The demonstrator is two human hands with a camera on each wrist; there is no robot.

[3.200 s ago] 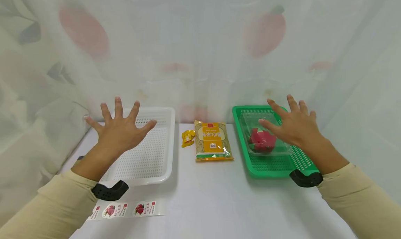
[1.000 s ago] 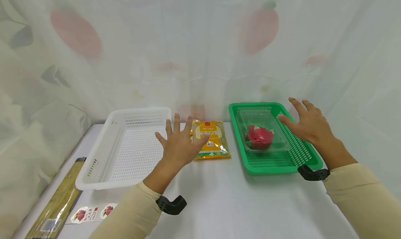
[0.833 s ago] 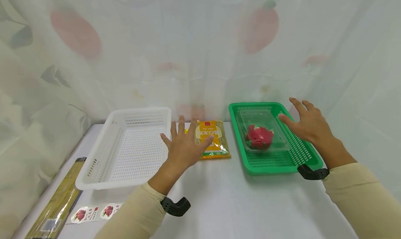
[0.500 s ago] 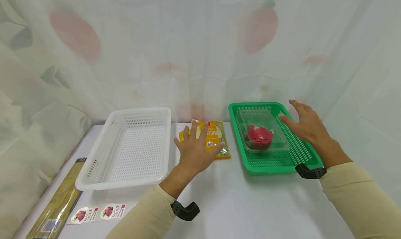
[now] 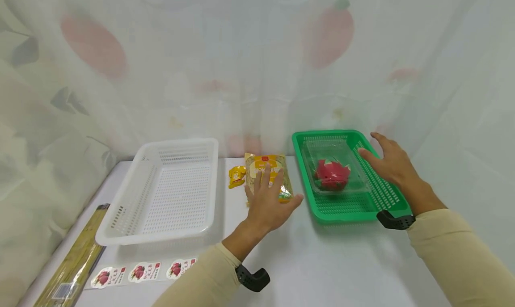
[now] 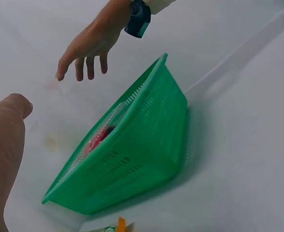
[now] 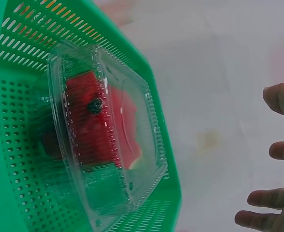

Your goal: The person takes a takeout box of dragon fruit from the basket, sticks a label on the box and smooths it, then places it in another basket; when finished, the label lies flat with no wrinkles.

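My left hand [image 5: 267, 206], fingers spread, hovers over the front of a yellow noodle packet [image 5: 257, 161] and hides part of it. Whether it touches the packet I cannot tell. Above the right side of a green basket [image 5: 350, 215], my right hand [image 5: 392, 164] is held with its fingers apart and nothing in them. Inside that basket lies a clear plastic clamshell box [image 7: 127, 106] with a red dragon fruit [image 5: 333, 175] in it. In the left wrist view, the basket's wall [image 6: 151, 140] stands beyond my left thumb, with my right hand [image 6: 91, 46] above it.
A white basket [image 5: 213, 195] stands on the left. Between it and the noodle packet lies a small yellow packet [image 5: 236, 176]. A strip of dragon fruit stickers [image 5: 145, 272] lies in front, and a long flat package [image 5: 76, 258] is at the far left. A printed curtain [image 5: 257, 65] hangs behind.
My left hand has moved right, from over the white basket to the noodle packet, uncovering the small yellow packet. The right hand has shifted slightly right and down. The view has turned a little.
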